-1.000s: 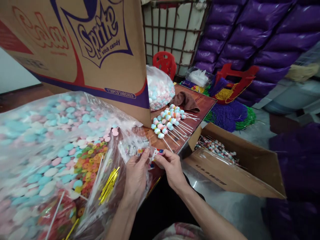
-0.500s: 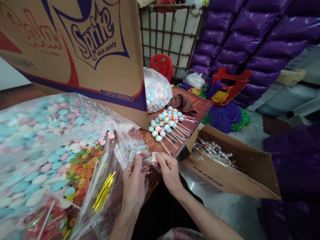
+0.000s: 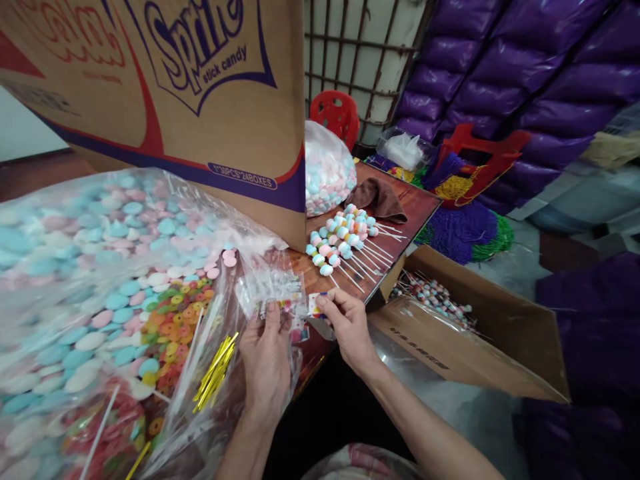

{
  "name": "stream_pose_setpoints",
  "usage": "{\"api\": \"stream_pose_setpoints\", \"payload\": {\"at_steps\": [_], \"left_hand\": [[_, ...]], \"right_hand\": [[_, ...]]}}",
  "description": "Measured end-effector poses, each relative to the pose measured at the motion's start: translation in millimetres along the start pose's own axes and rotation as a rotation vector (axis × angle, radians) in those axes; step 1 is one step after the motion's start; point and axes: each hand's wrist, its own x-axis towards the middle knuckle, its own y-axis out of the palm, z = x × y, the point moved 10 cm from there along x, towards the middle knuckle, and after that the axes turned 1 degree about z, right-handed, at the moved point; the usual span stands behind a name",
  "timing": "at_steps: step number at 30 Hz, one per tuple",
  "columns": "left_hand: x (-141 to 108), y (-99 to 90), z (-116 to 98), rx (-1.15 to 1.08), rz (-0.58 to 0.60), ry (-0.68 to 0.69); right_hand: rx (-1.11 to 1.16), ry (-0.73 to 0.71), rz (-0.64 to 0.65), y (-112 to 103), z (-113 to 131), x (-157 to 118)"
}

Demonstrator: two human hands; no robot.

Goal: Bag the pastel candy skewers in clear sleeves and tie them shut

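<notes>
Fingers (image 3: 273,312) of the left hand (image 3: 267,370) pinch clear packets (image 3: 274,288) above the desk (image 3: 420,199); fingers of the right hand (image 3: 350,331) pinch a printed packet (image 3: 313,305) just beside, gap closed. Farther back, candy skewers (image 3: 345,233) lie before a brown cloth (image 3: 383,200).

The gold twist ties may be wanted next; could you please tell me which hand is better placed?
Probably the left hand: it is beside the gold twist ties, while the right hand is farther away. Both hands pinch printed plastic packaging, though.
</notes>
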Motion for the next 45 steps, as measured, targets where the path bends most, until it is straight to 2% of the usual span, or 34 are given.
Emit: {"api": "stream_pose_setpoints", "payload": {"at_steps": [5, 9, 11, 13, 16, 18, 21, 25, 28, 31, 35, 39, 45], "left_hand": [[-0.5, -0.9, -6.5, -0.066, -0.067, 0.003], [-0.4, -3.0, -7.0, -0.102, -0.13, -0.015], [2.4, -6.6, -5.8, -0.108, -0.148, -0.033], [6.7, -10.8, -2.1, -0.105, -0.158, -0.083], [11.9, -16.5, 6.4, -0.097, -0.185, -0.209], [13.2, -18.5, 10.8, -0.101, -0.21, -0.291], [14.0, -18.9, 12.5, -0.126, -0.231, -0.368], [14.6, -20.9, 12.2, -0.165, -0.252, -0.423], [14.9, -22.6, 12.1, -0.185, -0.267, -0.444], [14.3, -21.7, 12.8, -0.189, -0.271, -0.46], [13.3, -20.0, 13.0, -0.165, -0.268, -0.451], [14.7, -18.4, 13.0, -0.113, -0.218, -0.413], [24.4, -16.6, -0.5, -0.023, -0.085, -0.223]], "right_hand": [[-0.164, -0.069, 0.023, 1.8, 9.7, -0.4], [-0.274, -0.137, -0.083, -15.6, 15.5, 10.4], [-0.448, -0.211, -0.161, -29.2, 20.6, 18.4], [-0.723, -0.29, -0.207, -36.1, 24.6, 25.7], [-1.119, -0.336, -0.193, -33.0, 19.7, 34.2], [-1.246, -0.332, -0.178, -30.5, 14.9, 35.9], [-1.195, -0.338, -0.225, -36.1, 18.0, 29.4], [-0.876, -0.349, -0.287, -60.6, 30.5, 8.1], [-0.596, -0.298, -0.269, -81.4, 36.0, -8.5], [-0.454, -0.271, -0.234, -92.1, 43.8, -21.5], [-0.478, -0.384, -0.178, -90.8, 61.1, -32.3], [-0.609, -0.515, -0.155, -90.4, 72.0, -38.4], [-0.858, -0.615, -0.073, -90.5, 84.1, -42.8]]}}
